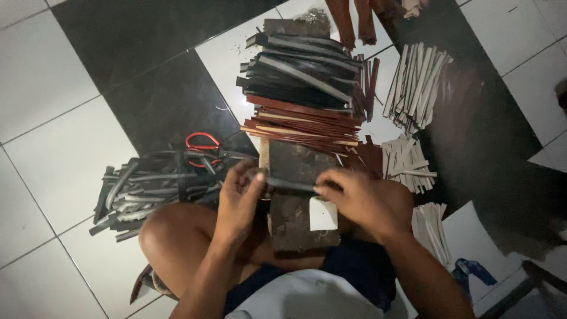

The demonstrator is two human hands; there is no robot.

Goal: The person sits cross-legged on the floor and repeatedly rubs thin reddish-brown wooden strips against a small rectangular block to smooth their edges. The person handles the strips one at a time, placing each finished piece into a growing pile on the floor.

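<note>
My one camera sits on the head, looking steeply down and close at the lap; tiled floor (53, 153) fills the frame's edges.

Looks like home-based craft workshop, floor-level. Black-and-white tiled floor (53, 147) serves as workspace. Worn wooden work board (298, 195) at centre; beyond it stacked dark and reddish strips (304, 94); left of it grey strips (147, 189), red-handled scissors (202, 145); right of it pale strips (416, 85). Dim light, material possibly leather.

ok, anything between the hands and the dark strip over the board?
Nothing visible. Left hand and right hand each grip an end of the strip, held just above the board. The strip pile lies beyond it, apart.
</note>
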